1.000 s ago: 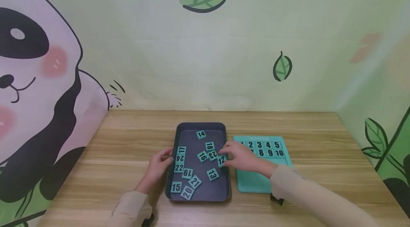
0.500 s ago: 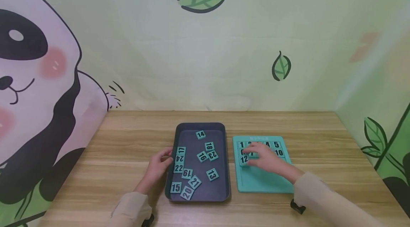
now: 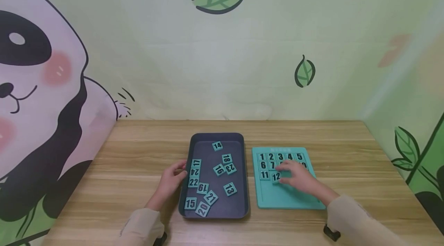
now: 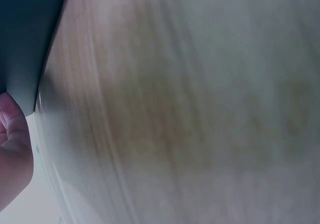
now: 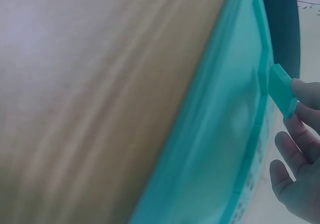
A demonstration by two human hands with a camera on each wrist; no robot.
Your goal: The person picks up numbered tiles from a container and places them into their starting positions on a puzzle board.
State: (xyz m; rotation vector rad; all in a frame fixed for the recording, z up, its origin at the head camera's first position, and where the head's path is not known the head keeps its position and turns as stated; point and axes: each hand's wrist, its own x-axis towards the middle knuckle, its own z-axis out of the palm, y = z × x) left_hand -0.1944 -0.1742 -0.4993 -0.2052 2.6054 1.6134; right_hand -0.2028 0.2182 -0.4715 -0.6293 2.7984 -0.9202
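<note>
My right hand (image 3: pixel 299 177) pinches the number tile marked 12 (image 3: pixel 276 177) between thumb and fingers, over the third row of the turquoise number board (image 3: pixel 288 197). In the right wrist view this tile (image 5: pixel 281 92) is held tilted above the board, the other fingers loosely bent. Tiles 1 to 7 and 11 (image 3: pixel 264 175) show in the board's slots; my hand partly covers others in the second row. My left hand (image 3: pixel 170 181) holds the left rim of the dark tray (image 3: pixel 237 207). A digit (image 4: pixel 11 111) lies against the tray wall in the left wrist view.
Loose tiles lie in the tray: 14 (image 3: pixel 217 145) at the back, 13 (image 3: pixel 230 189) at the right, 15 (image 3: pixel 190 203) at the front left, and several more. Tray and board stand side by side on the wooden table (image 3: pixel 145 142), before a printed backdrop (image 3: pixel 156 45).
My right hand has carried tile 12 from the tray rightward to the board, first near the third row's left end, then further right beside tile 11. The left hand has kept its place.
</note>
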